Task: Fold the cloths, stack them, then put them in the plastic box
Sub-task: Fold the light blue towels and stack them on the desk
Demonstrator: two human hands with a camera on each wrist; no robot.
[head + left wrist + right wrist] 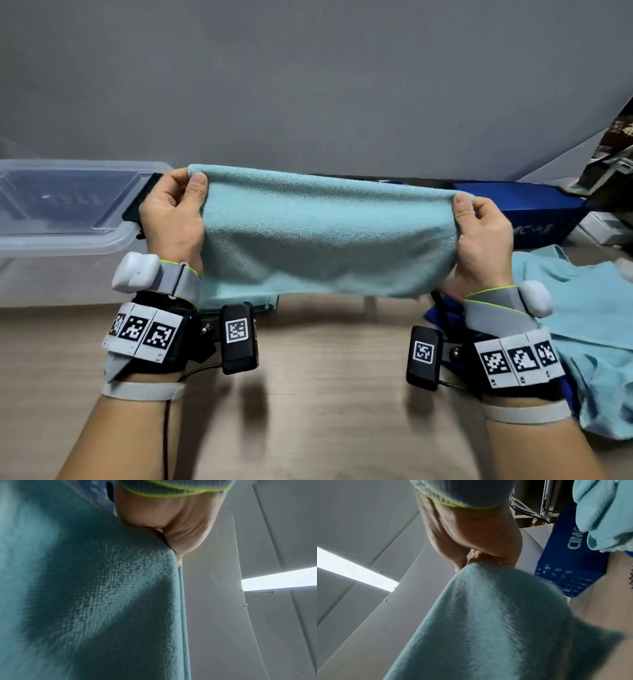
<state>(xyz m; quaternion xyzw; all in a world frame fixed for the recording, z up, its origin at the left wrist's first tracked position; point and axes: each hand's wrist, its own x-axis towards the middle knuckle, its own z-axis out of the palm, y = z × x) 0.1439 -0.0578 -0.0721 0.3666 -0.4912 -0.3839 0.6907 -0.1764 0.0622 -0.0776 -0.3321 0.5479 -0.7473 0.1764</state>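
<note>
A light teal cloth hangs stretched in the air above the wooden table, folded over so its lower edge ends near my wrists. My left hand pinches its upper left corner and my right hand pinches the upper right corner. The left wrist view shows the cloth draped below my left hand. In the right wrist view the same cloth falls from my right hand. The clear plastic box stands at the left, beyond my left hand.
More teal cloths lie in a loose heap at the right, partly under my right wrist. A blue cardboard box sits behind them, with clutter further right. A grey wall rises behind the table.
</note>
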